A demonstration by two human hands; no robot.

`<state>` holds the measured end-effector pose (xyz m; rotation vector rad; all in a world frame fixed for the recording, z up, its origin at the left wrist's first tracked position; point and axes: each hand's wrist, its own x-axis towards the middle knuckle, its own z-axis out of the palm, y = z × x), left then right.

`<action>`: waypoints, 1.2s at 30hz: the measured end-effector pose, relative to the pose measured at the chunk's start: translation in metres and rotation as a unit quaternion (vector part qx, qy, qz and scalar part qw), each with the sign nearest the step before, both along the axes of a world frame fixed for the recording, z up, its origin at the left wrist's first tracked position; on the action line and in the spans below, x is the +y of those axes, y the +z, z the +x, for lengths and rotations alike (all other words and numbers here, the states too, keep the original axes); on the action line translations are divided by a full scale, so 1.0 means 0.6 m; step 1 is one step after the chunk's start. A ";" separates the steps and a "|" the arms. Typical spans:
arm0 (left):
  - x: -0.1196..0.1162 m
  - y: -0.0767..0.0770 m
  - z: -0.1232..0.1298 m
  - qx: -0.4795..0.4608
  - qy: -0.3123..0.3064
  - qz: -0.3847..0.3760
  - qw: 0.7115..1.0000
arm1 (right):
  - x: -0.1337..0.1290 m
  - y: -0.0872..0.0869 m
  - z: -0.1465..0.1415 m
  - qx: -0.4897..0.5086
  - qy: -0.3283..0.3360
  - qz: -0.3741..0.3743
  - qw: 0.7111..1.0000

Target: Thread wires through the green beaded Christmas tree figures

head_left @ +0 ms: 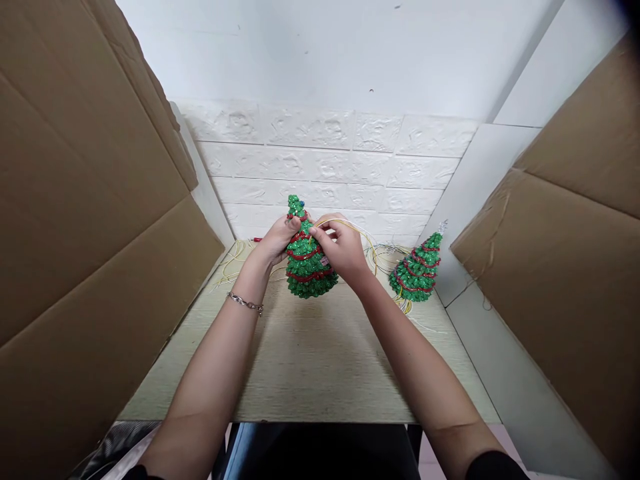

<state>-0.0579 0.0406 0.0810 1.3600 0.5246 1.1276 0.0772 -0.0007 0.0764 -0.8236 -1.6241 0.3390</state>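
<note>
A small green Christmas tree with red garlands is held up over the middle of the table, its top tilted slightly left. My left hand grips it from the left side near the upper part, thumb across the front. On the right side, my right hand is closed in a pinch on a thin yellow wire at the front of the tree. That wire arcs over the back of my right hand beside a white one. The fingers behind the tree are hidden.
A second green tree with a clear topper stands at the right, with yellow and white wires under it. More loose wires lie at the table's back left. Cardboard panels flank both sides; a white brick-patterned wall closes the back.
</note>
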 end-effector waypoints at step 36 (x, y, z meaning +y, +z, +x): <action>0.006 -0.001 0.019 0.004 0.106 0.000 0.994 | 0.007 -0.012 0.010 -0.007 0.011 -0.011 1.000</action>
